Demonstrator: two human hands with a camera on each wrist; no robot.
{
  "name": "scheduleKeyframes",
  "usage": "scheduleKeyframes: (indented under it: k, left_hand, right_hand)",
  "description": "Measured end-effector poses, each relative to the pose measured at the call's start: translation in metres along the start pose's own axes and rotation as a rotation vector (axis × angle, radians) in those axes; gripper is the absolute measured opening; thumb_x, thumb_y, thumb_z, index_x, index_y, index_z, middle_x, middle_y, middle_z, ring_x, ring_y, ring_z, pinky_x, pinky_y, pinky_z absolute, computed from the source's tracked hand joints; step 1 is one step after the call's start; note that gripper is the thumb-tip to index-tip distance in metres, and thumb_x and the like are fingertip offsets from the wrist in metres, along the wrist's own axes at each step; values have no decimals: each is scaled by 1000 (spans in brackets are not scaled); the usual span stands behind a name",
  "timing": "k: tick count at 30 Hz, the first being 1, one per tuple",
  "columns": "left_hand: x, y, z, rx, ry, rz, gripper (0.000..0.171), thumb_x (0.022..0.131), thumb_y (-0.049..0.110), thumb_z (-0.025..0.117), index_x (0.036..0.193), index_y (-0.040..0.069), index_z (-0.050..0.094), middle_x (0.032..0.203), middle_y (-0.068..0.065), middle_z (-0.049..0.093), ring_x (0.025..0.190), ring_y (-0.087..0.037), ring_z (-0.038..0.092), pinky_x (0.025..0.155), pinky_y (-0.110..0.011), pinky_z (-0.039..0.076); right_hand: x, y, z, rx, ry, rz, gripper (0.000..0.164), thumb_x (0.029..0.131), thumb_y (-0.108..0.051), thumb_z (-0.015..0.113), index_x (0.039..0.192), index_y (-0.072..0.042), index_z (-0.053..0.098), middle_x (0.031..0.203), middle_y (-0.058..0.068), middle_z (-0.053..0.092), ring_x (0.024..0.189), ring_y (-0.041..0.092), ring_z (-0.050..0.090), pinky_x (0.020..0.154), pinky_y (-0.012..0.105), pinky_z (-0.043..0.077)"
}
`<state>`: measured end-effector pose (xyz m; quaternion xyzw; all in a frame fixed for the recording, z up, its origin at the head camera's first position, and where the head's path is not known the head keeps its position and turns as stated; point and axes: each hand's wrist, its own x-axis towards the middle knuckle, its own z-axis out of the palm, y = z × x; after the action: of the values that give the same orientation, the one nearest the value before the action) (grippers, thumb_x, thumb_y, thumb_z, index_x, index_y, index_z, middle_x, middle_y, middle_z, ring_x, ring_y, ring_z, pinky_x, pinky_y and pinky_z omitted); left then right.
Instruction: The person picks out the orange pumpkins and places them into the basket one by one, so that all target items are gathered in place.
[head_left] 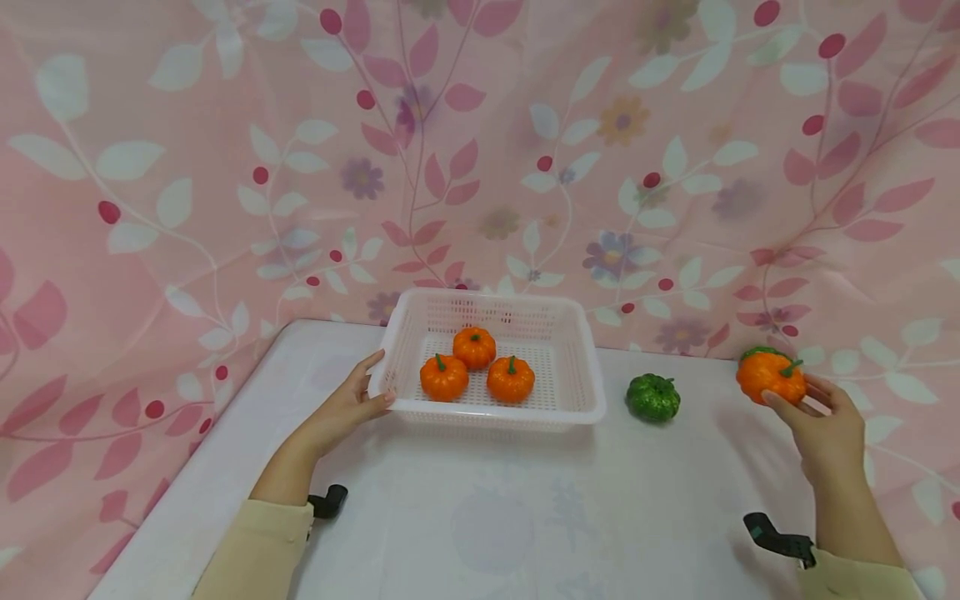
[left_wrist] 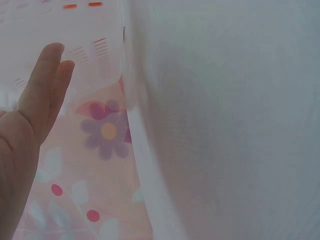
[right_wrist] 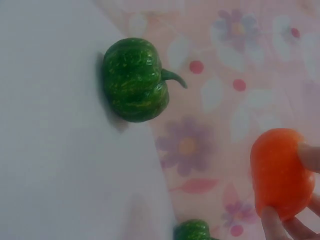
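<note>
My right hand (head_left: 832,429) grips an orange toy pumpkin (head_left: 768,377) with a green stem, held above the table's right side. In the right wrist view, fingertips and thumb surround that pumpkin (right_wrist: 280,172). Behind it, a green pumpkin (head_left: 759,351) is mostly hidden. Another green pumpkin (head_left: 653,398) rests on the table between the basket and this hand. My left hand (head_left: 341,415) touches the near left corner of a white plastic basket (head_left: 487,412), thumb at the rim and fingers fairly straight along the side. Inside it sit three orange pumpkins (head_left: 474,348).
A white-covered table (head_left: 480,508) carries everything. Directly behind it hangs a pink flowered curtain (head_left: 480,167), close to the basket's far rim. Dark wrist-worn devices (head_left: 780,537) stick out from both sleeves.
</note>
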<state>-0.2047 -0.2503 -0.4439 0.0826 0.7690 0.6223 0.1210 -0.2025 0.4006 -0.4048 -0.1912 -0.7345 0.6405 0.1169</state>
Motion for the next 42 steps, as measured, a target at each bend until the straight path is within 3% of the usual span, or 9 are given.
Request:
scheduleKeyframes:
  k: [4, 13, 22, 29, 32, 37, 42]
  left_hand:
    - [0, 0, 0, -2, 0, 0, 88, 98, 22, 66, 162, 28, 6, 153, -26, 30, 126, -34, 48, 108, -47, 43]
    - [0, 1, 1, 15, 6, -3, 87, 99, 21, 65, 162, 28, 6, 153, -26, 31, 126, -35, 47, 108, -47, 42]
    - [1, 1, 2, -7, -1, 6, 85, 100, 16, 63, 162, 27, 6, 153, -27, 30, 128, -35, 45, 105, -40, 45]
    - [1, 0, 2, -29, -7, 20, 84, 100, 13, 61, 162, 25, 4, 151, -27, 32, 126, -35, 47, 103, -34, 48]
    - [0, 0, 2, -28, -11, 26, 85, 100, 14, 62, 162, 25, 4, 151, -27, 32, 126, -35, 47, 103, -35, 48]
    - [1, 0, 2, -25, -9, 22, 85, 100, 14, 62, 162, 25, 5, 152, -26, 31, 128, -35, 46, 103, -35, 47]
    - [0, 0, 0, -23, -4, 15, 85, 100, 14, 62, 162, 26, 5, 158, -27, 20, 137, -39, 36, 105, -39, 46]
  right_hand:
    - [-7, -9, 7, 34, -29, -29, 94, 79, -27, 86, 157, -21, 35, 138, -4, 36, 92, -4, 51, 62, 6, 49]
    - [-20, -26, 25, 142, -113, -146, 80, 86, -9, 79, 154, -14, 38, 115, -14, 42, 90, -5, 57, 66, 7, 51]
    - [-22, -38, 40, -31, -170, -194, 78, 87, -23, 79, 154, -16, 40, 121, -11, 43, 92, -6, 56, 70, 6, 49]
    - [-24, -47, 57, 0, -277, -220, 73, 88, -16, 78, 152, -14, 42, 121, -12, 41, 99, -2, 55, 75, 6, 49]
    - [-25, -52, 65, -109, -289, -239, 74, 90, -24, 76, 153, -15, 40, 128, -7, 40, 103, -2, 53, 79, 8, 49]
    - [-26, -59, 80, -274, -297, -252, 76, 92, -37, 72, 156, -17, 35, 145, 11, 35, 118, 11, 50, 91, 18, 48]
    - [-23, -67, 98, -277, -352, -288, 76, 94, -33, 71, 156, -11, 34, 148, 19, 33, 129, 31, 47, 91, 18, 49]
